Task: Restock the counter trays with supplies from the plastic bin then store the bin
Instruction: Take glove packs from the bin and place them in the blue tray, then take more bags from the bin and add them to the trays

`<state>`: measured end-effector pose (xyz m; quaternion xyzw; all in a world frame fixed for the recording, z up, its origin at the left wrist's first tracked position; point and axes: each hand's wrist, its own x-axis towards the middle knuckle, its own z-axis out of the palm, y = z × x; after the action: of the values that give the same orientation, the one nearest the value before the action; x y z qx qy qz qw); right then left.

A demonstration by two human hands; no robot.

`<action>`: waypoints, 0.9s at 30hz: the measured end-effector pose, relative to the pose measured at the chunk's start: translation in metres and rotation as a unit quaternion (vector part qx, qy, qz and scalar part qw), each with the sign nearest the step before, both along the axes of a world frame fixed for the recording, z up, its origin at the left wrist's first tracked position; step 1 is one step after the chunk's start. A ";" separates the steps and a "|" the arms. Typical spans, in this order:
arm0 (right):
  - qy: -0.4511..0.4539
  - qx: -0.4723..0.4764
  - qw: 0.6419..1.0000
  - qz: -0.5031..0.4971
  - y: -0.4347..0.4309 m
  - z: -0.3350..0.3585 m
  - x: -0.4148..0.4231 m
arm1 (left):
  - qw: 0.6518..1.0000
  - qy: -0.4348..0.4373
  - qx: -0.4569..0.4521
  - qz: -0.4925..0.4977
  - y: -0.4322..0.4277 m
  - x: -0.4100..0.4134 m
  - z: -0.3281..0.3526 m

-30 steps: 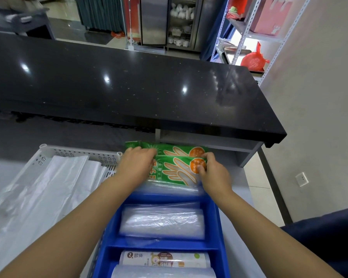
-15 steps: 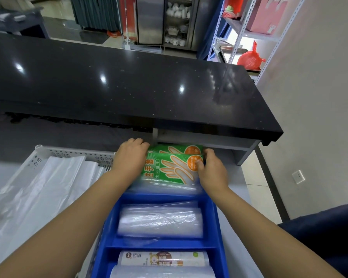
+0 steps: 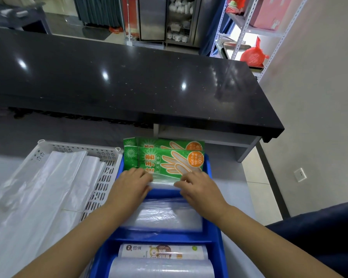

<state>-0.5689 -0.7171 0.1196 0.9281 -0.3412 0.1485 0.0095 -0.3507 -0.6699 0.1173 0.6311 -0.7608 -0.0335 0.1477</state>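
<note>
A blue divided tray [image 3: 213,231] lies on the grey counter in front of me. Several green glove packs [image 3: 169,157] stand in its far compartment. My left hand [image 3: 132,181] and my right hand [image 3: 197,186] rest on the near lower edge of the front pack, fingers bent and pressing on its clear plastic. The middle compartment holds a stack of clear plastic bags [image 3: 167,216]. Rolls of plastic wrap [image 3: 161,261] fill the nearest compartment.
A white perforated basket [image 3: 100,177] with folded white plastic bags [image 3: 40,193] sits to the left of the blue tray. A raised black countertop [image 3: 129,81] runs across behind. Metal shelving [image 3: 247,27] stands at the back right, a wall to the right.
Both hands have slid back toward me, from the upper corners of the green packs down to their near lower edge. The packs now stand squarer in the far compartment.
</note>
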 end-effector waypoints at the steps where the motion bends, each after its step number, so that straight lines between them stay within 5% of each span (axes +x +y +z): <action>1: 0.026 0.019 0.999 0.004 -0.002 0.001 0.002 | 1.000 -0.003 0.021 0.005 -0.003 0.000 -0.001; 9: 0.013 0.089 0.995 -0.050 -0.018 0.007 0.001 | 0.991 -0.021 0.128 0.019 -0.020 0.002 -0.002; 12: 0.067 0.138 0.987 -0.038 -0.023 0.007 -0.002 | 0.996 -0.078 0.044 0.022 -0.017 0.014 0.009; 17: 0.126 0.042 0.990 -0.045 -0.028 0.011 0.002 | 0.982 -0.044 -0.041 0.179 0.023 0.053 0.031; 21: 0.069 0.008 0.997 -0.025 -0.021 0.029 0.029 | 0.959 0.030 0.018 0.283 0.068 0.062 0.034; 27: 0.045 0.017 0.996 0.081 0.039 0.052 0.084 | 0.950 0.036 0.061 0.305 0.140 0.065 0.034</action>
<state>-0.4847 -0.6780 0.1719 0.9586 -0.2662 0.1011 -0.0027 -0.2853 -0.5302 0.1511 0.8393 -0.5224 -0.0560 0.1396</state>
